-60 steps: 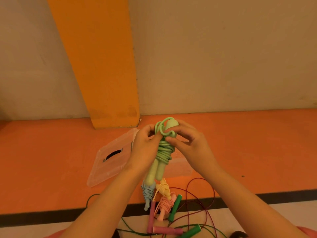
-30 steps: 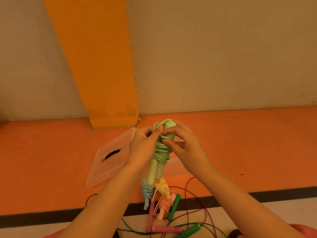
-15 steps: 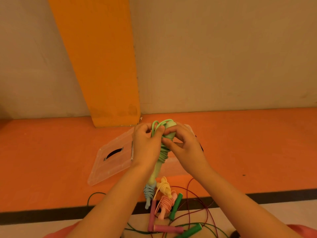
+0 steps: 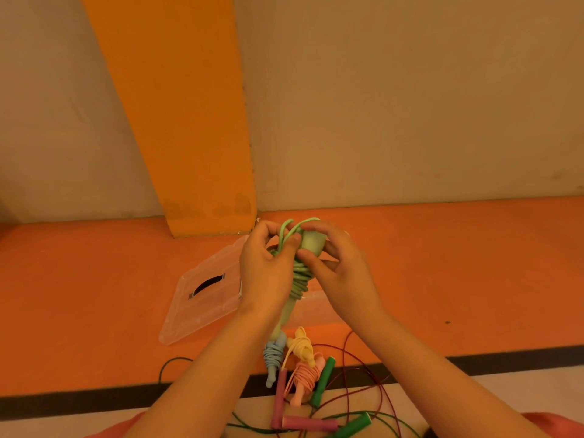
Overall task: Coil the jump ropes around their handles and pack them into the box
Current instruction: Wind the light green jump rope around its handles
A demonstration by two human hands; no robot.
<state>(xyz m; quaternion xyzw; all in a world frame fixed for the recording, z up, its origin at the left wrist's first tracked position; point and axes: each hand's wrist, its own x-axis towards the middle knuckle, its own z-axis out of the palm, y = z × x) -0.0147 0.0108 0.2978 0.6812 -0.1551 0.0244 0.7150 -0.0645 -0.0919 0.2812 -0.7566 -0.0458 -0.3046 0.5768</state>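
Over lid (image 4: 202,298): left hand (image 4: 268,273), right hand (image 4: 341,273) grip rope (image 4: 300,279).

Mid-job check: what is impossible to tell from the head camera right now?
Box: its inside, head view, hidden behind the left grip, right grip and light green rope.
Light green rope: whether its free end is tucked, head view, covered by the left grip's fingers.
Dark green rope: its full run, head view, cut off by the bottom edge.

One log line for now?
left hand grips pale green coiled jump rope | right hand pinches its handle end | rope not yet boxed
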